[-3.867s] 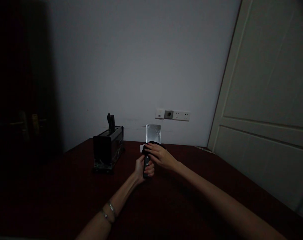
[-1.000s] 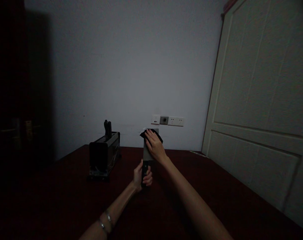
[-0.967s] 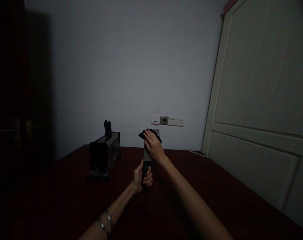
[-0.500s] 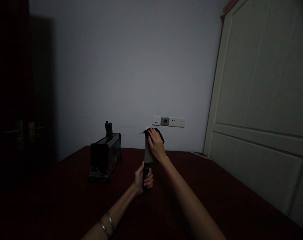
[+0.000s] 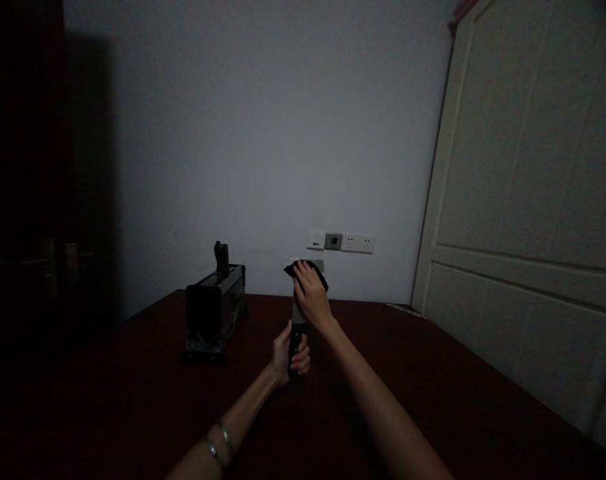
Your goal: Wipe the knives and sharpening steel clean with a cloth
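Now higher up the knife [image 5: 297, 319], the right hand [image 5: 311, 297] presses flat on black cloth [image 5: 319, 272], baring the lower blade [image 5: 297, 309]; the left hand [image 5: 283, 353] grips the handle [image 5: 295, 339].

A dark reddish-brown counter [image 5: 383, 347] runs from 6 o'clock, nearest the person, to a straight far edge at 12; toward 9 o'clock its surface sinks into shadow. At 11 o'clock a knife block [image 5: 203, 313] stands upright on it, black end panel toward the person, shiny long side stretching back, dark handles [image 5: 222, 259] rising from its top. Around 1 o'clock a pale strip [image 5: 405, 310] marks the far corner, too dim to tell whether it lies loose.
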The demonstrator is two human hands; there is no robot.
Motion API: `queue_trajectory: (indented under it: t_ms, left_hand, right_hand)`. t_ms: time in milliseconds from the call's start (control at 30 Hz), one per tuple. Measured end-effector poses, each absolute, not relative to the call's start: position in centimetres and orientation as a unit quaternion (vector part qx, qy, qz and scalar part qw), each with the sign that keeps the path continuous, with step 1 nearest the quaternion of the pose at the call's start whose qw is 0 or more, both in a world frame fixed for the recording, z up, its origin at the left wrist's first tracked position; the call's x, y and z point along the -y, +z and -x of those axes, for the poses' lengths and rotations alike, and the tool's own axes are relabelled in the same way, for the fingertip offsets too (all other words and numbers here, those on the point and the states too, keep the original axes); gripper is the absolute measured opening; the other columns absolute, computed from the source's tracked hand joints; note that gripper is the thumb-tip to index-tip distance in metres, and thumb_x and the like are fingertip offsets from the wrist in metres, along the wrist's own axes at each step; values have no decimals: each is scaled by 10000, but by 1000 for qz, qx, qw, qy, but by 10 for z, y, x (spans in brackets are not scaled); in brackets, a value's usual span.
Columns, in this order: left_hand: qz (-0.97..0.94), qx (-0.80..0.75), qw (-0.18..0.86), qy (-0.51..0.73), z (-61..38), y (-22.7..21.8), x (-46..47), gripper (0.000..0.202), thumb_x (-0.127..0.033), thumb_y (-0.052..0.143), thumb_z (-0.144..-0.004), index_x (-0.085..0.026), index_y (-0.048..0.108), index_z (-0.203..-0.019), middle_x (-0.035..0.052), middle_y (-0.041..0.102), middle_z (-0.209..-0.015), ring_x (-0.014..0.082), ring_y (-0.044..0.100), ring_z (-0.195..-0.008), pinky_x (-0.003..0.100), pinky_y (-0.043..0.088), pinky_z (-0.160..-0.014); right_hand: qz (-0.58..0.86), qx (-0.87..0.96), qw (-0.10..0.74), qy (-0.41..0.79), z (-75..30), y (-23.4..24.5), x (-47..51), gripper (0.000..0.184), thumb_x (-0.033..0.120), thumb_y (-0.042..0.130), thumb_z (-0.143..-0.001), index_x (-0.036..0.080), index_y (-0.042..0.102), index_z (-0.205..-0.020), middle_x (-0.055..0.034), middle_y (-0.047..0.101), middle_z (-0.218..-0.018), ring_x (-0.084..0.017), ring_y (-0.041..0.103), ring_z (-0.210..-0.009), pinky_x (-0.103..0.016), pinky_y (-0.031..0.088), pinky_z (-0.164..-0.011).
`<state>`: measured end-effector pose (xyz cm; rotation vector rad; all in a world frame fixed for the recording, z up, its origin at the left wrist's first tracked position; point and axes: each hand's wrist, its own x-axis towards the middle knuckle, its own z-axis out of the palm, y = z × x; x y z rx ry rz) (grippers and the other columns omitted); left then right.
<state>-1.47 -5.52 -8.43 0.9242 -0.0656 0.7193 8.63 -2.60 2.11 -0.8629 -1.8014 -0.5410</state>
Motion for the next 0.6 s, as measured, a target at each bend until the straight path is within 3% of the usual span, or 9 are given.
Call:
queue_trajectory:
  t_ms: [267,467,600]
  left_hand:
    - [-427,30,839,335,17,-78,57,612,-601,176,-839,-151,438,-518,-57,250,-337,54,167,-261,186,239,-303]
    - [-415,16,844,341,20,-77,54,616,-614,176,-830,-156,422,-499,-53,252,-336,55,162,-257,188,226,-299]
    - [-424,24,842,333,20,-77,53,612,-618,184,-827,-156,422,-504,-58,241,-334,54,150,-257,187,216,-299]
  right_hand:
    - [379,703,562,-216,-102,24,19,389,246,350,-892,139,488,-1239,-110,441,-1332,-206,319,-1281,-447,271,-1053]
    - [345,772,489,-213,-86,6,35,398,219,376,-880,147,463,-1261,-102,440,-1335,-204,325,-1278,-435,267,-1061]
    - [347,761,506,-211,-94,15,29,391,229,370,-884,159,472,-1255,-105,448,-1328,-211,339,-1270,-450,279,-1051]
